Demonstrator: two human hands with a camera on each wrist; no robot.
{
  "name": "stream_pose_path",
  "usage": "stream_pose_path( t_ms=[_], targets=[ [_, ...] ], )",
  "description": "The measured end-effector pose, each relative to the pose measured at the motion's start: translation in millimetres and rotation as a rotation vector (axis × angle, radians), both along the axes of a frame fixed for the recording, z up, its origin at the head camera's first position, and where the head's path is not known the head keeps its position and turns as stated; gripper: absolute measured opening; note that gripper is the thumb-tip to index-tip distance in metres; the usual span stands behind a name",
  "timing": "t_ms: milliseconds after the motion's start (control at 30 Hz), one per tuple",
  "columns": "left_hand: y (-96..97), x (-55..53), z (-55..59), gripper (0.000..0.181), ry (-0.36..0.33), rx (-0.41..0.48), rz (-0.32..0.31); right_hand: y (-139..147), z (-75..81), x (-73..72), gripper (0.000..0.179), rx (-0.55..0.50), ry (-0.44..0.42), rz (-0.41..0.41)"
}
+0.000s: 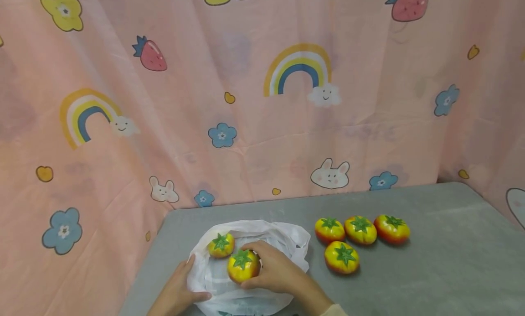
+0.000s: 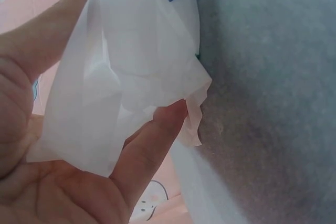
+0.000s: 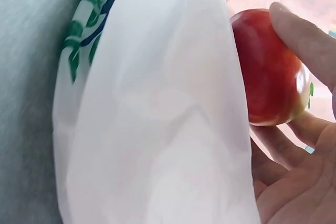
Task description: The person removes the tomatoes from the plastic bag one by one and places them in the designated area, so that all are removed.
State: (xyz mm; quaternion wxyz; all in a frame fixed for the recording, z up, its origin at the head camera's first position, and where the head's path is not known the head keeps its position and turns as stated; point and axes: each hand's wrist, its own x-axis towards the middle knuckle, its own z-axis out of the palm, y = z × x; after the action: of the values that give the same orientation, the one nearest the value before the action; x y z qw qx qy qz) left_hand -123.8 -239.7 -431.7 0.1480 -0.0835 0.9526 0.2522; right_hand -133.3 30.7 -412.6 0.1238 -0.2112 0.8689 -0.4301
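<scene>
A white plastic bag (image 1: 262, 301) lies with its mouth spread toward me on the grey table. My left hand (image 1: 177, 286) is at its left rim, thumb and fingers spread apart; in the left wrist view a fingertip (image 2: 170, 116) touches the thin plastic (image 2: 105, 93). Over the bag's mouth, my right hand (image 1: 275, 268) holds a yellow-and-red tomato (image 1: 243, 266) with a green star-shaped top, between thumb and fingers. The right wrist view shows the red underside of this tomato (image 3: 268, 72), partly hidden by the bag. Another tomato (image 1: 221, 245) sits inside the bag's left rim.
Several more tomatoes (image 1: 361, 230) stand grouped on the table (image 1: 443, 261) right of the bag, one of them (image 1: 342, 257) nearer to me. Behind the table hangs a pink curtain (image 1: 254, 170) printed with rainbows, rabbits and flowers.
</scene>
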Motion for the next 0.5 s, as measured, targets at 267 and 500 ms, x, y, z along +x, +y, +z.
stream_pose_path(
  t_ms=[267, 500],
  targets=[
    [-1.2, 1.7, 0.9, 0.123, 0.011, 0.011, 0.001, 14.0, 3.3, 5.3, 0.072, -0.041, -0.016, -0.015],
    [-2.2, 3.6, 1.6, 0.122, 0.044, -0.002, -0.037, 25.7, 11.4, 14.4, 0.070, -0.013, 0.013, -0.022]
  ],
)
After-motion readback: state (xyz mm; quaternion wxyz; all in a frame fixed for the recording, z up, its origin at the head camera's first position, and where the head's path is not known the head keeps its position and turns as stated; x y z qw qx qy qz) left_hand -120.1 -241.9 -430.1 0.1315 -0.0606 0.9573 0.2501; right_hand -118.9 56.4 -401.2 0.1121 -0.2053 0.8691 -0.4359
